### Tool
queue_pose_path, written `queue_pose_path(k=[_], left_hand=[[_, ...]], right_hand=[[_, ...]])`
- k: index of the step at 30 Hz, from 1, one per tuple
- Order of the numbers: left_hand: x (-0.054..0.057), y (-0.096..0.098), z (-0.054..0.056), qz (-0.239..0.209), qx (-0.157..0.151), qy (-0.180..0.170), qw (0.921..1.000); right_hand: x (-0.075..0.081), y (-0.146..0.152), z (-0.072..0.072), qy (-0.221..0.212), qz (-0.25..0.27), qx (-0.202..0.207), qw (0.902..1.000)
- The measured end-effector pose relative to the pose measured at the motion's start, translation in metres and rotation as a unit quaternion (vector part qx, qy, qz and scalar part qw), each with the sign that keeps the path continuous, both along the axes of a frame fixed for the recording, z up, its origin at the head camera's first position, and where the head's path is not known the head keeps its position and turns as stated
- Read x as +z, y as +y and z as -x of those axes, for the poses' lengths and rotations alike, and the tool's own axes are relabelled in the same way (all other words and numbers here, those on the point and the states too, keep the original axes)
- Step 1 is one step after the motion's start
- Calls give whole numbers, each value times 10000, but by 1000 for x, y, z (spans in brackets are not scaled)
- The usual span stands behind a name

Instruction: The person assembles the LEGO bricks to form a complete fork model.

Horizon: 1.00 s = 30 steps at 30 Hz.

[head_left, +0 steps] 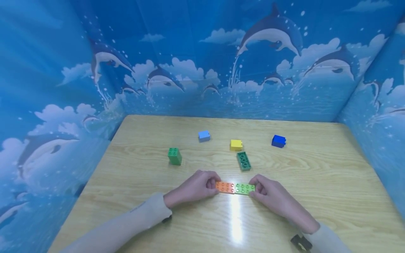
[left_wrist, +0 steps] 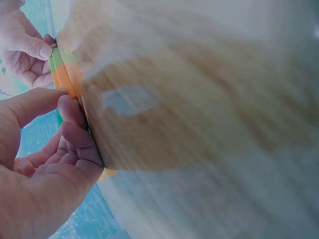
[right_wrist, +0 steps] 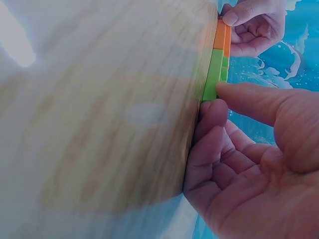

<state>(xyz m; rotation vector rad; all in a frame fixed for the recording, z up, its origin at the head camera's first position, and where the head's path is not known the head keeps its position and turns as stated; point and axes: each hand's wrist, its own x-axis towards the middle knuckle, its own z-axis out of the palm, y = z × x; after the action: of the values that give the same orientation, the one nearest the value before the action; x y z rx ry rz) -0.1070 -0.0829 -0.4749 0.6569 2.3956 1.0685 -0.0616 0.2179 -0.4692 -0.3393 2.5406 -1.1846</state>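
An orange building brick (head_left: 225,187) and a light green building brick (head_left: 245,189) lie end to end on the table, studs up, a thin line between them in the head view. My left hand (head_left: 202,185) pinches the orange brick at its left end between thumb and fingers. At the opposite end, my right hand (head_left: 272,195) pinches the light green brick. In the right wrist view the light green brick (right_wrist: 213,74) shows its long side, with the thumb against its near end. Beyond the hands, a dark green brick (head_left: 243,161) lies with its hollow underside up.
On the wooden table (head_left: 133,196), a tall green brick (head_left: 175,156) stands at the left. Farther back are a light blue brick (head_left: 204,136), a yellow brick (head_left: 236,145) and a dark blue brick (head_left: 278,141). A dolphin-print curtain (head_left: 190,70) surrounds the table's back and sides.
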Motion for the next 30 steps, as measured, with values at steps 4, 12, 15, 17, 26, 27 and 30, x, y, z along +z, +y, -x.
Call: queue_pose_path(k=[4,12,15,17,26,27,30], left_hand=[[1,-1,-1,28,30,2,10000],[1,1,-1,155,116,-92,9998],[2,2,-2,192,129,-123,9997],[3,1,-1,206,137,-134,9996],[1,-6,-4,205,207,103,9995],[1,-7,-4,235,207,208,9993],[0,-9,-5,305,185,497,9981]], right_hand=[[2,-1,0,-10,15,19,10000],[2,-2,1,-6,-39,27,10000],[2,-1,0,3,-54,5,10000],[1,-1,0,-11,-38,12,10000],[6,18,11,-60,-190,-333,9992],[7,22,14,77,-172,-409,9990],[10,37,24,635,-61,-728,9953]])
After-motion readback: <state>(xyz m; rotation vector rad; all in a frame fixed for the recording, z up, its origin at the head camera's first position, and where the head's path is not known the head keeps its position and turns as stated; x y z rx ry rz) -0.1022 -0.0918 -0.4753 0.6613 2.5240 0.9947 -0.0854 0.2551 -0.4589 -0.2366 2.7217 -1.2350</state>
